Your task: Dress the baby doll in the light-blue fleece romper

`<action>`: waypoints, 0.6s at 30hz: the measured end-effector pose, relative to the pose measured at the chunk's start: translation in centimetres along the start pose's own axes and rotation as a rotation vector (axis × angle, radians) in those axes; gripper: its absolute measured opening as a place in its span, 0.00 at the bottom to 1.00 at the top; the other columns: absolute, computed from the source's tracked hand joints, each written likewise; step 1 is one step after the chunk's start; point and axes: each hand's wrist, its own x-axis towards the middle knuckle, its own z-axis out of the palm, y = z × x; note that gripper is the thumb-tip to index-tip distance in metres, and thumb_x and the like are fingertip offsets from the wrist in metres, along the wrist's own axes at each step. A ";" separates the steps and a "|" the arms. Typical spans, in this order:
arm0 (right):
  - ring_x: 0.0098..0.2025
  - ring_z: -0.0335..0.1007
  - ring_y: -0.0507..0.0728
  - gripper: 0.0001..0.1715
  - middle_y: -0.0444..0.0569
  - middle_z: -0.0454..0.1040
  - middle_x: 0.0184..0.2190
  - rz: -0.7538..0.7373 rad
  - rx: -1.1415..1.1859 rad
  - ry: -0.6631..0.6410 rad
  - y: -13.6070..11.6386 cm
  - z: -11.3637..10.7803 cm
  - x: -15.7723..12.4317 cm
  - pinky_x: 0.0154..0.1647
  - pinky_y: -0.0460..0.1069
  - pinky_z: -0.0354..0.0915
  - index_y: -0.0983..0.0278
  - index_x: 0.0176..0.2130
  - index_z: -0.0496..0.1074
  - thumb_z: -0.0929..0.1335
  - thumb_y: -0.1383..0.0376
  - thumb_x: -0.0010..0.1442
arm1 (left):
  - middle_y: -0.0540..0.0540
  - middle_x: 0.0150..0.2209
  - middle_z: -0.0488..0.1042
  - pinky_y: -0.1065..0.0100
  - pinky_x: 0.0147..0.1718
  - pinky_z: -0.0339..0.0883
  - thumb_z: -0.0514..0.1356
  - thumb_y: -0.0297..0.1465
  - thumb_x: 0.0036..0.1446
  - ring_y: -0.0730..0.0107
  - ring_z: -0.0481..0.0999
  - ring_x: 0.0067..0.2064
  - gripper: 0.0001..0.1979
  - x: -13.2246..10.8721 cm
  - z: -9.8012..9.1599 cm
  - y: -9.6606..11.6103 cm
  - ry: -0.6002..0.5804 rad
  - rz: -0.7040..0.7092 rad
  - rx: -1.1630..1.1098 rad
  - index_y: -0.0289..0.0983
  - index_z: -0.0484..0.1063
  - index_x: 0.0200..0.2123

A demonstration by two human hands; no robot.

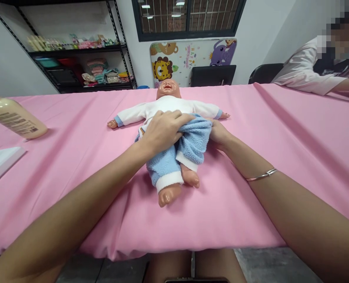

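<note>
— Far wall carries a black shelf (78, 49) at left and a cartoon board (189, 59) mid; pink-covered table (236, 220) in front. Where's the doll?
— Doll (174, 103) is on its back mid-table, head far, feet near, arms out to both sides. White top, blue trousers (164, 169).
— Hands?
— Left hand (164, 129) lies over the trousers near the waist, fabric pinched between thumb and fingers. Right hand (220, 135) is at the right side of the trousers; its fingers are hidden behind the fabric, so can't tell if they grip.
— Neighbours?
— Bottle (18, 118) and white box (3, 163) on the left, well apart from the doll. Co-worker's sleeve (308, 68) far right.
— Failure modes?
— Uneven pull is my main worry: trousers look bunched on the right, so the waistband could twist or catch under the hips. Hard tug toward the near edge could drag the doll and ruck the cloth. Bracelet (262, 175) on the right wrist might snag the fleecy fabric if it gets close. Bottle looks low risk unless the left elbow swings wide.
</note>
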 end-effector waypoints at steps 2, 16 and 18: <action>0.48 0.73 0.60 0.20 0.51 0.78 0.43 0.052 0.017 0.016 0.1 -1.1 0.1 0.54 0.54 0.68 0.65 0.39 0.78 0.77 0.61 0.44 | 0.40 0.52 0.72 0.52 0.57 0.55 0.60 0.29 0.55 0.48 0.67 0.56 0.27 0.0 -0.2 -1.4 0.089 -0.066 0.023 0.41 0.66 0.59; 0.58 0.67 0.62 0.23 0.48 0.76 0.49 0.120 0.054 -0.127 -2.6 1.0 -0.9 0.61 0.54 0.62 0.64 0.46 0.76 0.72 0.59 0.50 | 0.41 0.54 0.72 0.63 0.57 0.64 0.72 0.39 0.45 0.60 0.72 0.55 0.30 -5.0 1.0 -7.7 0.042 -0.450 -1.134 0.35 0.72 0.51; 0.56 0.68 0.62 0.24 0.49 0.75 0.49 0.095 -0.067 -0.170 -2.5 1.2 -1.2 0.59 0.54 0.63 0.64 0.45 0.77 0.75 0.57 0.49 | 0.42 0.49 0.75 0.64 0.52 0.66 0.70 0.39 0.47 0.61 0.74 0.50 0.24 -4.9 0.9 -7.7 0.078 -0.491 -1.055 0.34 0.74 0.46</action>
